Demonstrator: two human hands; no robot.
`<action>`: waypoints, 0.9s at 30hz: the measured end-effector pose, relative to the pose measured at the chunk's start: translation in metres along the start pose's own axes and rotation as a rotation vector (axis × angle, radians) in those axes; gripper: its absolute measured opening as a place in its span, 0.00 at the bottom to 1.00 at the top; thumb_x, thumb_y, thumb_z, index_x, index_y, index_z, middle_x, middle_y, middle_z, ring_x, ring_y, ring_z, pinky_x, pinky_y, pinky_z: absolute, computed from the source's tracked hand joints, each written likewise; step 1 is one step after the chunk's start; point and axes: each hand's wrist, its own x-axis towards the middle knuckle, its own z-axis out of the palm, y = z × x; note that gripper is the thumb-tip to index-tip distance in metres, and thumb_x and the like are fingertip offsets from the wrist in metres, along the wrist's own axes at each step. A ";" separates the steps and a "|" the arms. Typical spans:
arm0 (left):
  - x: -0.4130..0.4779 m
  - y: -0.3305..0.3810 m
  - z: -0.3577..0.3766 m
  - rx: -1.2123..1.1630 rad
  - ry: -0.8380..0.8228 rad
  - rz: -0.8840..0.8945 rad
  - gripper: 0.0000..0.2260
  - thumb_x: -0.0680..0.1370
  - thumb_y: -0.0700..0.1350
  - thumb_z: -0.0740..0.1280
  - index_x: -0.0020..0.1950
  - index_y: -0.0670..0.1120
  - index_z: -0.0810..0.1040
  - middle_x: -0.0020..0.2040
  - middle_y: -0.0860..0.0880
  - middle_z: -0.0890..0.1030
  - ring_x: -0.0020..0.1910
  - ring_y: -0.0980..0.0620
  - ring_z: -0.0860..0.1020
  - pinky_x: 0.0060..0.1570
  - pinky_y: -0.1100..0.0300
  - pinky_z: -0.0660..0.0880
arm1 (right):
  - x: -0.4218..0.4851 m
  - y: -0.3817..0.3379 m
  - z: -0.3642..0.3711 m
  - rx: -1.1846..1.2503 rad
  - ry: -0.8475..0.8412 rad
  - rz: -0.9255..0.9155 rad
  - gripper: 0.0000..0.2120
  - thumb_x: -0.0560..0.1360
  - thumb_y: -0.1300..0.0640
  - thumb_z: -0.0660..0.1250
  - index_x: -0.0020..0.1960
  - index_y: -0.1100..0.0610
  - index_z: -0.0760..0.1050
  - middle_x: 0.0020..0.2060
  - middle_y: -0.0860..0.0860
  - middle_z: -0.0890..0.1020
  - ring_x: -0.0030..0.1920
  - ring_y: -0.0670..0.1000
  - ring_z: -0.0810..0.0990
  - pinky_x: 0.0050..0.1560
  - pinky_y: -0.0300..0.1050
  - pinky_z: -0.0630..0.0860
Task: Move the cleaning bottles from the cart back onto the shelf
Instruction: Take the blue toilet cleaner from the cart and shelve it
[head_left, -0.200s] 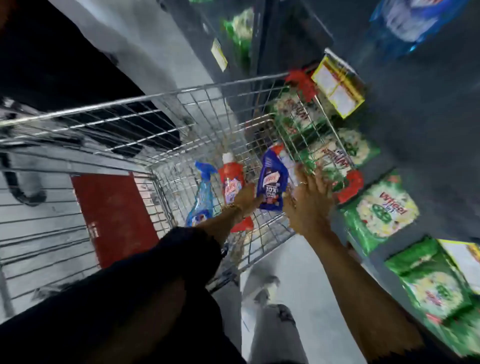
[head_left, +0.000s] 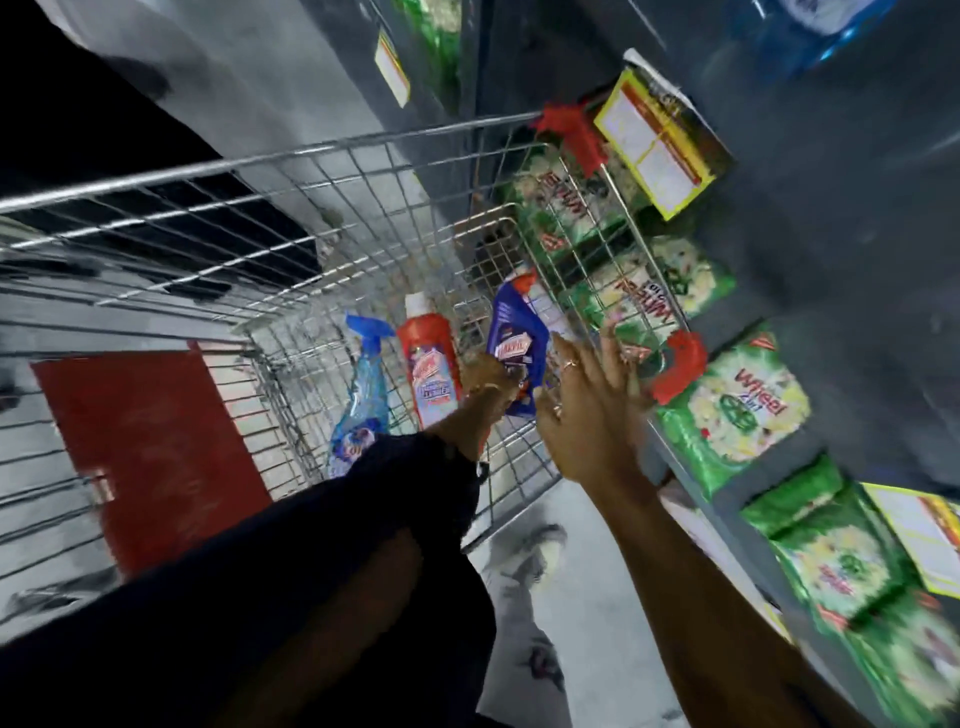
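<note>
A wire shopping cart (head_left: 332, 150) holds three cleaning bottles. A light blue spray bottle (head_left: 363, 400) lies at the left. Beside it stands a red bottle with a white cap (head_left: 428, 358). Right of that, a dark blue bottle (head_left: 517, 338) is tilted, and my left hand (head_left: 491, 382) is closed around its lower part. My right hand (head_left: 587, 410) hovers just right of the blue bottle, fingers spread, holding nothing, next to the cart's right wall.
A grey shelf unit (head_left: 831, 270) stands at the right, stocked with green detergent packs (head_left: 737, 410) and yellow price tags (head_left: 654, 140). The cart's red seat flap (head_left: 145, 441) is at the left. Grey floor and my feet show below.
The view has shifted slightly. My left hand keeps its grip on the dark blue bottle, and my right hand stays spread beside it.
</note>
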 end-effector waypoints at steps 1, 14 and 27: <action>0.015 -0.009 0.003 -0.032 0.011 -0.038 0.10 0.80 0.38 0.60 0.60 0.35 0.72 0.51 0.41 0.74 0.37 0.62 0.79 0.37 0.71 0.75 | 0.000 0.001 0.000 0.008 -0.004 0.002 0.30 0.73 0.52 0.63 0.73 0.55 0.62 0.74 0.52 0.67 0.78 0.57 0.48 0.75 0.64 0.50; -0.036 0.030 -0.031 -0.036 0.086 0.011 0.21 0.71 0.37 0.72 0.62 0.37 0.71 0.57 0.39 0.81 0.51 0.42 0.82 0.49 0.50 0.81 | -0.014 0.001 -0.045 0.838 -0.013 0.205 0.26 0.79 0.53 0.61 0.74 0.59 0.58 0.74 0.58 0.65 0.73 0.55 0.64 0.69 0.46 0.63; -0.240 0.078 0.021 0.057 -0.343 0.510 0.09 0.80 0.44 0.59 0.58 0.51 0.74 0.58 0.43 0.80 0.49 0.50 0.80 0.49 0.42 0.80 | -0.174 0.045 -0.135 1.549 0.093 0.291 0.08 0.78 0.59 0.62 0.52 0.53 0.80 0.42 0.46 0.87 0.43 0.48 0.84 0.43 0.43 0.82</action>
